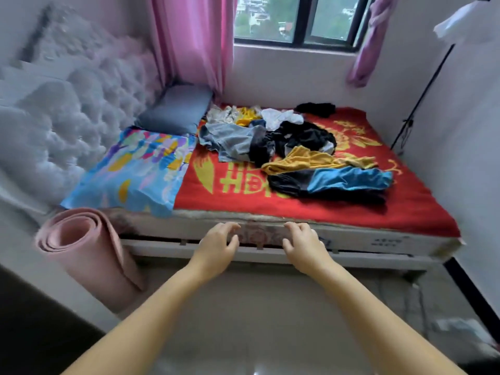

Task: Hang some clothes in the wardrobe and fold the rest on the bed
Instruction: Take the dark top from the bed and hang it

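The bed [284, 234] fills the view beyond both outstretched hands, its near mattress edge right behind the fingertips. A red blanket [243, 196] with yellow characters covers the part straight ahead of and to the right of the hands. Up and left of the left hand stands the tufted white headboard [81, 109], with a colourful blue pillow [135, 169] and a grey pillow [176, 109] lying before it. The pile of clothes [292, 142] lies unfolded on the blanket, well beyond both hands and slightly right of them: grey, black, yellow, blue and white garments tangled together. A rolled pink mat [92, 250] leans just left of the left hand. The left hand [216, 244] and right hand [304, 244] hover side by side, palms down, fingers loosely curved, holding nothing.
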The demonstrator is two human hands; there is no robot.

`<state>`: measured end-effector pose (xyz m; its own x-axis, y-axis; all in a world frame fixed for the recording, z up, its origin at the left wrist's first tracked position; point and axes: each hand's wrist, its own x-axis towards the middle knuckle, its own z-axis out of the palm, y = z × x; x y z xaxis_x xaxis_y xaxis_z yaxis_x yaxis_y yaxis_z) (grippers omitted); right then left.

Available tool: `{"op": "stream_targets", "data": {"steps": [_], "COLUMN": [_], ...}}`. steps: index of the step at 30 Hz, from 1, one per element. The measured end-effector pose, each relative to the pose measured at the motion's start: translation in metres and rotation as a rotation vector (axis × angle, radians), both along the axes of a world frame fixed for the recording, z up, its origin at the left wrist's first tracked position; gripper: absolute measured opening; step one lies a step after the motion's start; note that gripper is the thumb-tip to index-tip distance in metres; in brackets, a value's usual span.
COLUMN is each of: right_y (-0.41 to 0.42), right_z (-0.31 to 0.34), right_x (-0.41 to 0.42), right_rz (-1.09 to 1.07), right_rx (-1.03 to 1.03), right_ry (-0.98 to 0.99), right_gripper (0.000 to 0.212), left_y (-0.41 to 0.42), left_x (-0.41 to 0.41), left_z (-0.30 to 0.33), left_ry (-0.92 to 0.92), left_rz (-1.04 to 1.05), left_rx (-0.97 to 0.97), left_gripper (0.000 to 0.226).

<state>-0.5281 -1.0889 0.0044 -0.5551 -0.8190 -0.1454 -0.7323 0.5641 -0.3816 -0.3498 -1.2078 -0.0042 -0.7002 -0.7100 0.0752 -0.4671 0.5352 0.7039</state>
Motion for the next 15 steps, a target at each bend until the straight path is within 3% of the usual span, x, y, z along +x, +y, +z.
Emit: {"op": "stream_targets", "data": {"steps": [7, 15], "right_y": [0.010, -0.070], "right_z": [-0.036, -0.054], "right_x": [-0.085, -0.185], "right_rz": [-0.163, -0.260], "right_rx": [0.154, 0.198], "right_ry": [-0.052, -0.062], "right_gripper": [0.046, 0.046], "left_y": [-0.035, -0.140], "left_x": [-0.098, -0.205], "left_z": [-0.027, -0.047], "left_ry": [-0.148, -0.198], "left_rz": [-0.108, -0.189], "left_rx": [0.059, 0.095], "left_gripper": [0.033, 0.034]}}
